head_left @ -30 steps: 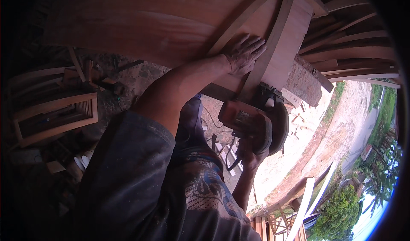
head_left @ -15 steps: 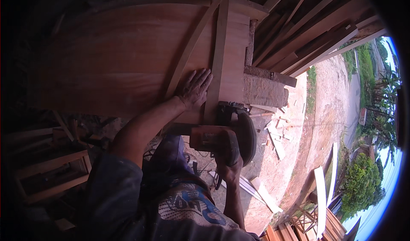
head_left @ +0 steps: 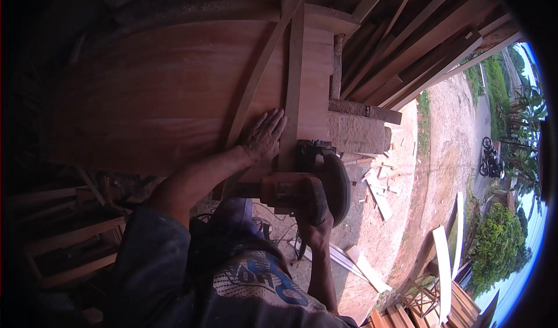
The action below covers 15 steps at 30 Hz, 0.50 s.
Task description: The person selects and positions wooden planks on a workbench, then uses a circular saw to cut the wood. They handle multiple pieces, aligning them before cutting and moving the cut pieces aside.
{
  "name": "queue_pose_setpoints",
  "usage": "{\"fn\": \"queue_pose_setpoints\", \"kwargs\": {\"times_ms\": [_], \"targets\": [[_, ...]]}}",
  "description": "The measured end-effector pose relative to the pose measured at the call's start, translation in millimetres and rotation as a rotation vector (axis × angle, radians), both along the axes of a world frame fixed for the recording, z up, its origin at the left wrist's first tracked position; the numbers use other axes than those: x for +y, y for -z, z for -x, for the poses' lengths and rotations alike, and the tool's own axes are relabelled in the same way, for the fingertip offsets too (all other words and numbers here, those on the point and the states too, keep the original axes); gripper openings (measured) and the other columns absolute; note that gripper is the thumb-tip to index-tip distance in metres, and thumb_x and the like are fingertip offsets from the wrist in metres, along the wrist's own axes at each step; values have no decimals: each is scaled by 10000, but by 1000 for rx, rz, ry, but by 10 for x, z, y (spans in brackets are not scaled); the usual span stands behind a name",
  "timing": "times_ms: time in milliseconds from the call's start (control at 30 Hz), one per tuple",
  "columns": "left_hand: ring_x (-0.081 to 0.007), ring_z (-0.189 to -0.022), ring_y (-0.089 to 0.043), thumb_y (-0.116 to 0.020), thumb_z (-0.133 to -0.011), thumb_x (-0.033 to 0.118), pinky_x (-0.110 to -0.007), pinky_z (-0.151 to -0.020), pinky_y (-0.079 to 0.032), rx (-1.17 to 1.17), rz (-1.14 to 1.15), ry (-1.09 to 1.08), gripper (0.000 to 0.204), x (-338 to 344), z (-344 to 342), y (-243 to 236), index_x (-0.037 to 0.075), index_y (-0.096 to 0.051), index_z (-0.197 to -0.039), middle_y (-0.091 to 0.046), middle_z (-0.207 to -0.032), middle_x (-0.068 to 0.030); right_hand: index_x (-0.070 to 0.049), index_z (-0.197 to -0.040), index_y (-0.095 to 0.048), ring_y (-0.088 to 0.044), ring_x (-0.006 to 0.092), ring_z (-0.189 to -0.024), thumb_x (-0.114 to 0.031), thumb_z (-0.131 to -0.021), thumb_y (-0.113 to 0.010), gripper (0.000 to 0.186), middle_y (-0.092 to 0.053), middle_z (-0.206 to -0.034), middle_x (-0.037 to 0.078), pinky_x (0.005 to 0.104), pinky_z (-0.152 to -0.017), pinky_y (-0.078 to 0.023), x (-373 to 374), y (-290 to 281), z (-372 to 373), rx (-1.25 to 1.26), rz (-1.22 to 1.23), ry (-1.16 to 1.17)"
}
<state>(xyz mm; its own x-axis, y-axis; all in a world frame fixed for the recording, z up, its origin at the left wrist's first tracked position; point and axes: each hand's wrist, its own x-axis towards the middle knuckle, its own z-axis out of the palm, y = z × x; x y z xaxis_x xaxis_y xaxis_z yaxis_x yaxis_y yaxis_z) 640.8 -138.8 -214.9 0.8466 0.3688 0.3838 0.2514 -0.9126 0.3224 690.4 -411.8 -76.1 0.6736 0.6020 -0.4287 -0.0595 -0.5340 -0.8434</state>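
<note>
A broad reddish wooden panel [head_left: 157,90] lies in front of me. Two narrow wooden strips cross it, a slanted strip [head_left: 256,75] and a straight strip [head_left: 294,78]. My left hand [head_left: 264,137] presses flat on the panel between them, fingers stretched, tips close to the straight strip. My right hand [head_left: 317,229] is wrapped around the rear handle of a circular saw [head_left: 293,191]. The saw is at the panel's near edge toward the right end, by the straight strip's near end. Its round guard hides the blade, so contact with the wood cannot be made out.
A rough timber block [head_left: 357,131] juts out at the panel's right end. Stacked boards [head_left: 430,55] lean at the upper right. Offcuts [head_left: 381,200] litter the ground below. A wooden frame [head_left: 75,246] stands at lower left. On the road is a motorcycle [head_left: 491,159].
The panel and strips sit slightly lower in the picture as the view shifts. Both hands keep their places on the panel and saw. A motorcycle has come into view on the road.
</note>
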Motion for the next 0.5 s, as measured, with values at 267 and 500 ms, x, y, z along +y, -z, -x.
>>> {"fn": "queue_pose_setpoints", "kwargs": {"times_ms": [267, 500], "targets": [[-357, -1399, -359, -528, -767, 155, -470, -1185, -221, 6, 78, 66, 685, 37, 15, -130, -71, -402, -1402, -387, -1473, -256, -29, -1085, -607, -617, 167, -852, -166, -723, -755, 414, -670, -944, 91, 338, -796, -507, 199, -45, -137, -18, -37, -14], [-376, -1392, -363, -510, -769, 144, -477, -1183, -224, -69, 25, 66, 679, 68, -13, -49, -84, -396, -1399, -386, -1469, -261, -27, -1108, -604, -616, 156, -830, -205, -744, -763, 435, -668, -922, 78, 330, -767, -509, 357, -89, -237, -16, -85, -36]]}}
